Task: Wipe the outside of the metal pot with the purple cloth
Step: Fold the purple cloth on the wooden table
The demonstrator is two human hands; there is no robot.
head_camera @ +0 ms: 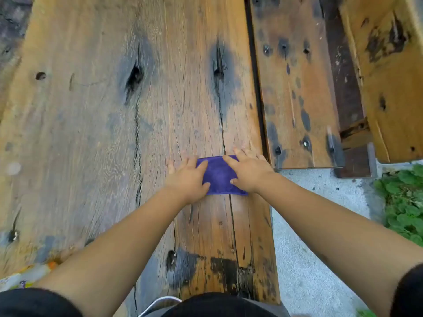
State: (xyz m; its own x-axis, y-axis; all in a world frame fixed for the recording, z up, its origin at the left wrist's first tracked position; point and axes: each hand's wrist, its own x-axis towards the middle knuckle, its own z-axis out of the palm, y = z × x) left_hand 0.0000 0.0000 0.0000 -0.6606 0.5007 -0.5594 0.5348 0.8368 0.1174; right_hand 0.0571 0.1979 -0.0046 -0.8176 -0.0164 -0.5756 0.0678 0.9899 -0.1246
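Note:
A purple cloth (218, 176), folded into a small rectangle, lies flat on a wide weathered wooden plank (114, 122). My left hand (188, 178) rests palm-down on the cloth's left edge, fingers spread. On its right side my right hand (248, 171) presses down the same way. Neither hand grips the cloth; both lie on top of it. No metal pot is in view.
A narrower plank (295, 88) with nail heads lies to the right across a dark gap, and another timber (389, 76) lies further right. Concrete ground (309, 236) and green plants (402, 202) are at the lower right. A white shoe tip (160, 304) shows at the bottom.

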